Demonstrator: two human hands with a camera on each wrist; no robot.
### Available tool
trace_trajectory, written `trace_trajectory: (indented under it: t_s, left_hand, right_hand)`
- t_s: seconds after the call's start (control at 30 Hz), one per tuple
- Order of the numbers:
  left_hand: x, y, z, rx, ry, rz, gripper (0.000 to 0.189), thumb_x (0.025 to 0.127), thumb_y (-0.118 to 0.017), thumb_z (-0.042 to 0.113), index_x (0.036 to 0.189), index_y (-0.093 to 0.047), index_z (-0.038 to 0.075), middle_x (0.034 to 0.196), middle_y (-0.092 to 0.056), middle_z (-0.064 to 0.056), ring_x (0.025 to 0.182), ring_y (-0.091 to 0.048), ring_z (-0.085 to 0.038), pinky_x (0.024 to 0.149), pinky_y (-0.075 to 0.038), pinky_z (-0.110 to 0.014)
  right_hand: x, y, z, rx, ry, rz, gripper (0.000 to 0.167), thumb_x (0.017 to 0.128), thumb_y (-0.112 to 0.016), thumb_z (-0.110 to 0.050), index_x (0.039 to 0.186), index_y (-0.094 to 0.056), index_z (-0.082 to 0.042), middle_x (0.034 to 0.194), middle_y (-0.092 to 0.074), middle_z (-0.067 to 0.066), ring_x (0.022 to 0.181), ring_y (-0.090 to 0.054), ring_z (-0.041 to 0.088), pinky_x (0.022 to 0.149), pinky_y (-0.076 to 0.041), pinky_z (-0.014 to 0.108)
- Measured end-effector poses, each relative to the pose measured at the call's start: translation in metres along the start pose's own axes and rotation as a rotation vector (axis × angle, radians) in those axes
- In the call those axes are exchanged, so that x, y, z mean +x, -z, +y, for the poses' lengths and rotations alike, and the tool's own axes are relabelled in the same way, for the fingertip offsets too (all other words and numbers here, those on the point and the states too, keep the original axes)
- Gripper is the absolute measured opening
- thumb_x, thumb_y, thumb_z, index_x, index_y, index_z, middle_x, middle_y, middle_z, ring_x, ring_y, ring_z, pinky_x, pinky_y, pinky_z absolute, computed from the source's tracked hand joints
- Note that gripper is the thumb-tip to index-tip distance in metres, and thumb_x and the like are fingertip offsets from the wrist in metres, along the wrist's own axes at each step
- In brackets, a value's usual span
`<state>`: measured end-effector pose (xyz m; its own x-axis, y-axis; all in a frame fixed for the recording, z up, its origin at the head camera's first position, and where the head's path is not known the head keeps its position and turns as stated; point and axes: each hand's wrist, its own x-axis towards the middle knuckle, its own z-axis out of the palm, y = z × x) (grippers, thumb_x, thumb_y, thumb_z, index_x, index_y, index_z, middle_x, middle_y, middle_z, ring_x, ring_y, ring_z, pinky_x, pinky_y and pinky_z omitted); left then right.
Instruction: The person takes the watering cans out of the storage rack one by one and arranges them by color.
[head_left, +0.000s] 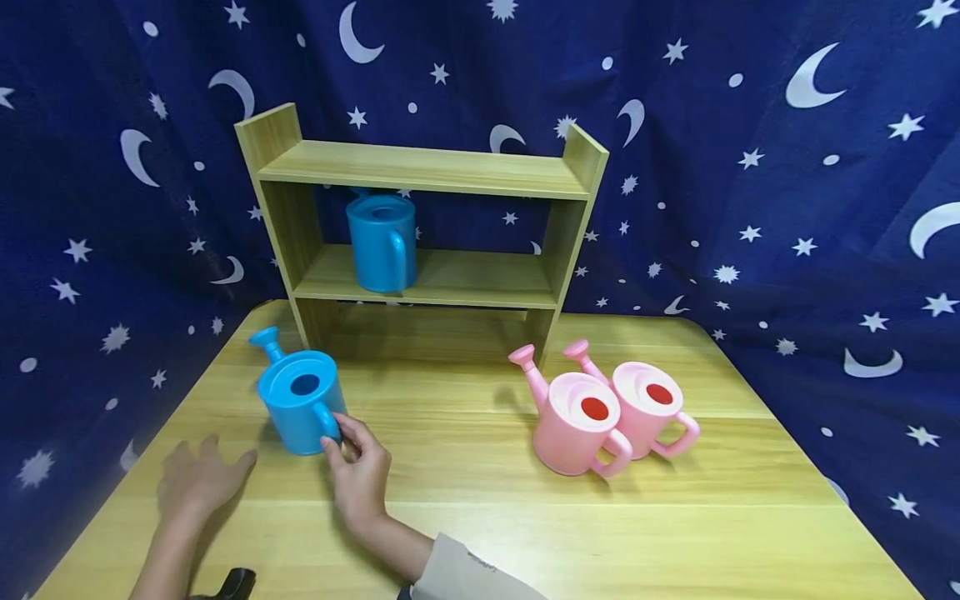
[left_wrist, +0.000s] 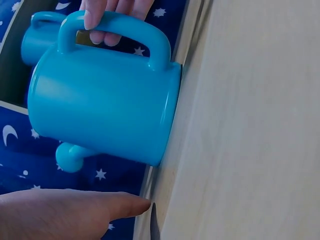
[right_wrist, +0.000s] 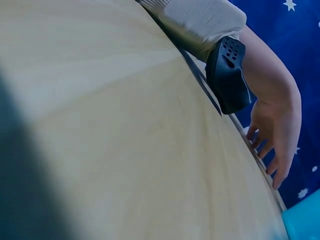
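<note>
My right hand (head_left: 362, 475) pinches the handle of a blue watering can (head_left: 298, 425) at the left of the table, thumb on one side and fingers on the other. The can stands upright, its spout toward the back left; in the left wrist view its base is right at the tabletop. My left hand (head_left: 201, 479) is apart from the can, nearer the left edge, with fingers spread low over the table. In the right wrist view the left hand (right_wrist: 277, 135) hangs with fingers extended, holding nothing.
A wooden shelf (head_left: 420, 167) stands at the back, with another blue watering can (head_left: 369, 258) on its middle board. Two pink watering cans (head_left: 557, 437) stand close together on the table (head_left: 480, 533), right of centre. A dark blue curtain (head_left: 750, 108) with moons and stars hangs behind.
</note>
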<state>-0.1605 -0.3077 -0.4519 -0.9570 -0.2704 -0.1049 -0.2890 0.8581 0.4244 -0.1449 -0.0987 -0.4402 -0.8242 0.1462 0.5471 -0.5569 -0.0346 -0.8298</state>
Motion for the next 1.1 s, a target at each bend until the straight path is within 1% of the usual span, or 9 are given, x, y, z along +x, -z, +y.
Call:
trace_trajectory:
  t_s: [0.17,0.27,0.37,0.43,0.57,0.7,0.77,0.93,1.1]
  left_hand:
    - [0.001,-0.003,0.002,0.030,-0.037,0.015,0.085,0.089,-0.045,0.054,0.131,-0.026,-0.017,0.125,-0.015,-0.050,0.114,-0.015,-0.065,0.088,-0.023,-0.071]
    - [0.002,-0.003,0.003,0.034,-0.042,0.004,0.086,0.089,-0.044,0.055,0.132,-0.023,-0.017,0.127,-0.010,-0.050,0.115,-0.011,-0.066,0.090,-0.020,-0.071]
    - [0.003,-0.002,0.005,0.038,-0.042,0.000,0.086,0.090,-0.043,0.054,0.133,-0.022,-0.018,0.129,-0.007,-0.051,0.117,-0.007,-0.066,0.091,-0.017,-0.072]
    - [0.003,-0.002,0.006,0.053,-0.047,0.003,0.086,0.090,-0.043,0.053,0.132,-0.022,-0.018,0.128,-0.008,-0.051,0.116,-0.009,-0.066,0.090,-0.019,-0.072]
    - [0.002,-0.001,0.003,0.063,-0.053,-0.010,0.088,0.090,-0.040,0.057,0.133,-0.021,-0.018,0.127,-0.008,-0.051,0.115,-0.009,-0.066,0.090,-0.019,-0.072]
    - [0.002,-0.002,0.001,0.068,-0.055,-0.022,0.091,0.090,-0.037,0.060,0.133,-0.020,-0.018,0.128,-0.006,-0.051,0.116,-0.007,-0.066,0.090,-0.017,-0.072]
    - [0.001,-0.002,0.001,0.064,-0.050,-0.025,0.091,0.090,-0.037,0.060,0.133,-0.020,-0.018,0.128,-0.005,-0.051,0.116,-0.005,-0.066,0.091,-0.015,-0.072]
    - [-0.002,-0.002,0.001,0.057,-0.046,-0.034,0.091,0.090,-0.036,0.060,0.134,-0.018,-0.018,0.129,-0.003,-0.051,0.117,-0.004,-0.066,0.091,-0.014,-0.072]
    - [-0.001,-0.004,0.000,0.065,-0.036,-0.034,0.092,0.089,-0.035,0.062,0.135,-0.018,-0.017,0.129,-0.003,-0.050,0.117,-0.005,-0.066,0.091,-0.015,-0.072]
  right_hand:
    - [0.009,0.019,-0.013,-0.005,-0.002,-0.031,0.028,0.084,-0.063,0.004,0.111,-0.059,0.006,0.109,-0.061,0.019,0.100,-0.059,0.026,0.080,-0.052,0.039]
    - [0.029,0.032,-0.022,-0.038,0.029,-0.009,0.027,0.085,-0.060,0.005,0.111,-0.059,0.004,0.108,-0.060,0.017,0.098,-0.057,0.023,0.078,-0.052,0.034]
    - [0.066,0.045,-0.022,-0.076,0.085,0.016,0.028,0.087,-0.061,0.000,0.114,-0.060,-0.002,0.110,-0.061,0.009,0.098,-0.055,0.018,0.078,-0.051,0.033]
    - [0.094,0.052,-0.023,-0.103,0.122,0.031,0.030,0.087,-0.062,-0.005,0.117,-0.059,-0.005,0.112,-0.060,0.005,0.099,-0.055,0.017,0.079,-0.051,0.034]
    - [0.148,0.059,-0.029,-0.156,0.175,0.057,0.036,0.087,-0.064,-0.012,0.123,-0.057,-0.006,0.115,-0.060,0.009,0.101,-0.057,0.021,0.079,-0.051,0.036]
    - [0.187,0.058,-0.036,-0.223,0.199,0.042,0.043,0.086,-0.067,-0.015,0.125,-0.056,-0.003,0.117,-0.059,0.015,0.102,-0.059,0.026,0.082,-0.050,0.030]
    - [0.200,0.056,-0.037,-0.268,0.205,0.016,0.047,0.085,-0.068,-0.016,0.127,-0.054,-0.002,0.118,-0.059,0.014,0.102,-0.059,0.025,0.083,-0.049,0.025]
    - [0.219,0.051,-0.032,-0.334,0.221,-0.047,0.054,0.083,-0.070,-0.018,0.132,-0.050,-0.007,0.120,-0.059,0.012,0.100,-0.061,0.023,0.082,-0.049,0.023]
    - [0.226,0.051,-0.024,-0.360,0.226,-0.086,0.052,0.083,-0.070,-0.018,0.131,-0.052,-0.011,0.107,-0.066,0.010,0.089,-0.065,0.018,0.076,-0.050,0.021]
